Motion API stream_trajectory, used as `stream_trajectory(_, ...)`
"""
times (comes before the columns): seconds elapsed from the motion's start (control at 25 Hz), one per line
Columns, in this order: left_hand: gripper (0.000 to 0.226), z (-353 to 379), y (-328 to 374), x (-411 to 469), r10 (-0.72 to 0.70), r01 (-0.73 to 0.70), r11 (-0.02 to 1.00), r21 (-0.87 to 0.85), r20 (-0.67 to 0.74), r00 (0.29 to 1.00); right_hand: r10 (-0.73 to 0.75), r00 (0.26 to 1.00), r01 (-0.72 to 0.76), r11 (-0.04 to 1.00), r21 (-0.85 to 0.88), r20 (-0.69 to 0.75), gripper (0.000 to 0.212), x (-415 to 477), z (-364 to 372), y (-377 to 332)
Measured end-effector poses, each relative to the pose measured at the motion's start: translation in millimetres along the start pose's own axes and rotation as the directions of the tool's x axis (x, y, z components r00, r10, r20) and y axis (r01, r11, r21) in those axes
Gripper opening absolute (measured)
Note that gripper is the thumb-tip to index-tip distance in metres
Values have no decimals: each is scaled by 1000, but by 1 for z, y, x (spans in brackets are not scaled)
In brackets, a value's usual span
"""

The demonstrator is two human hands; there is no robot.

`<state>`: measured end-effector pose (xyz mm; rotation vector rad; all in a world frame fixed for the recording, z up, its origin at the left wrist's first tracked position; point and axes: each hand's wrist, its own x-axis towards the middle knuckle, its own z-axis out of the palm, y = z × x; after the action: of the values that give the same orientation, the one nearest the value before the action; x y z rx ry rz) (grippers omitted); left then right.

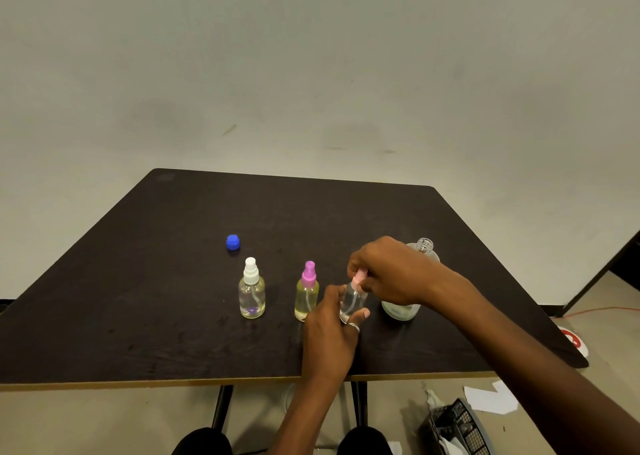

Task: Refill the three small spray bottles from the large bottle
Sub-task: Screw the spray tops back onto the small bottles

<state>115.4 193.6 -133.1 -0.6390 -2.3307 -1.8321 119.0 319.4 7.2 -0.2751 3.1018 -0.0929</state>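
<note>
Three small spray bottles stand on the dark table [173,316]. The white-topped bottle [251,291] is at the left, the purple-topped bottle [307,293] in the middle. My left hand [329,336] grips the clear body of the third bottle [352,302]. My right hand [384,274] pinches its pink spray top [360,276]. The large clear bottle [425,246] stands uncapped behind my right hand, mostly hidden, with a little liquid at its base. Its blue cap [233,242] lies at the back left.
The table's front edge runs just below my left wrist. On the floor at the right lie a black basket [453,427], white paper scraps [488,397] and a red-and-white round object [575,342]. My knees show under the table.
</note>
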Motion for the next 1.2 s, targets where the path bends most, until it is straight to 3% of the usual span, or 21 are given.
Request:
stream_trajectory(0.52, 36, 3, 1, 2, 18, -14, 996, 91, -49, 999, 259, 946, -250, 966, 70, -195, 14, -9, 20, -22)
stream_trajectory(0.88, 40, 3, 3, 0, 37, -34, 996, 83, -31, 999, 282, 941, -262, 957, 126, -188, 19, -11, 22, -22)
stream_trajectory(1.08, 55, -1, 8, -5, 17, -14, 995, 96, -28, 999, 279, 942, -262, 959, 110, -187, 22, -11, 22, -21)
stream_trajectory(1.2, 45, -14, 8, -18, 49, -49, 974, 223, 6, 999, 276, 943, -262, 960, 98, -188, 22, -11, 23, -20)
